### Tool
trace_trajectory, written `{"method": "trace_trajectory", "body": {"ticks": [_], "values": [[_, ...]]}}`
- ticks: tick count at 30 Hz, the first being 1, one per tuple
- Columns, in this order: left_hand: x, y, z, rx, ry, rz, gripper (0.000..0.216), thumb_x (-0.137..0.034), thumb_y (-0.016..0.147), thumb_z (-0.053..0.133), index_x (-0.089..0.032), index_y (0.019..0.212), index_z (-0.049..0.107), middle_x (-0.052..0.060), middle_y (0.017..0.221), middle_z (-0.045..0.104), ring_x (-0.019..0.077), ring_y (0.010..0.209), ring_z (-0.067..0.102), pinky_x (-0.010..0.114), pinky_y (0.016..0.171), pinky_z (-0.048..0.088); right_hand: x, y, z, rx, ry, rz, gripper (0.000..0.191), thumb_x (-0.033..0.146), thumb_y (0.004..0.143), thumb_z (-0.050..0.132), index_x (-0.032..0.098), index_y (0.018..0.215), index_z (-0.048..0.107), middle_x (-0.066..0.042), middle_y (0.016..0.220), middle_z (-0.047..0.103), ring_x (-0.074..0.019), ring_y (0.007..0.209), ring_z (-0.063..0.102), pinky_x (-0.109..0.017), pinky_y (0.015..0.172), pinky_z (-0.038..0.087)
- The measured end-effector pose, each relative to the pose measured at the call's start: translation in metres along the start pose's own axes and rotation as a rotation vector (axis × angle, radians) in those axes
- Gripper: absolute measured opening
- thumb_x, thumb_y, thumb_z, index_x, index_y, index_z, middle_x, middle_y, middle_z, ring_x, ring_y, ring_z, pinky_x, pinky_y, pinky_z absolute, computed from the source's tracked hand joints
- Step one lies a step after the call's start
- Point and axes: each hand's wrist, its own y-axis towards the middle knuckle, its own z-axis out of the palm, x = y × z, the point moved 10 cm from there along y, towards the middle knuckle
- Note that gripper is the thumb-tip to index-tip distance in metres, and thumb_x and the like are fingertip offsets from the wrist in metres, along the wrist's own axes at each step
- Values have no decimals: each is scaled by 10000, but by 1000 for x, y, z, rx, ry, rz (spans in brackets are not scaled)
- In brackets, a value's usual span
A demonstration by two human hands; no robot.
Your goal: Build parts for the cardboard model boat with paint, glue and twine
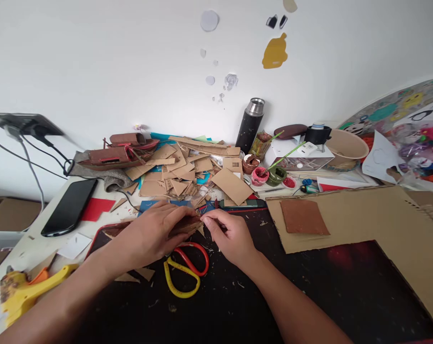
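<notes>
My left hand is wrapped over a long brown cardboard piece, whose middle it hides. Thumb and forefinger of my right hand pinch together at the right-hand tip of that piece; exactly what lies between them is too small to tell. Just below the hands, scissors with one red and one yellow handle lie on the black mat, their blades out of sight. Small cardboard scraps and shreds are scattered around.
Cardboard offcuts pile up behind my hands, near brown model boats. Open paint pots and a black flask stand at the back. A yellow glue gun and a phone lie left, a cardboard sheet right.
</notes>
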Motion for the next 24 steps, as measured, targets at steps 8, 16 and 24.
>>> {"method": "trace_trajectory", "body": {"ticks": [8, 16, 24], "values": [[6, 2, 1, 12, -100, -67, 264, -407, 1018, 654, -290, 1254, 662, 40, 1114, 796, 258, 979, 755, 366, 837, 585, -7, -1, 2, 7, 39, 37, 323, 454, 1093, 553, 244, 1044, 794, -20, 703, 687, -182, 636, 663, -263, 572, 465], [9, 3, 1, 9, -146, -96, 266, -398, 996, 662, -296, 1240, 690, 43, 1098, 806, 259, 956, 761, 356, 822, 600, -10, -1, 4, 10, 81, 55, 317, 452, 1086, 563, 239, 1049, 795, -11, 663, 656, -174, 587, 639, -265, 551, 470], [16, 2, 2, 21, -172, -144, 295, -421, 997, 671, -285, 1258, 681, 51, 1133, 808, 259, 977, 761, 366, 842, 602, -13, -2, -4, -56, 157, 107, 353, 496, 1081, 569, 222, 1102, 790, 17, 583, 584, -158, 502, 571, -268, 514, 458]]}}
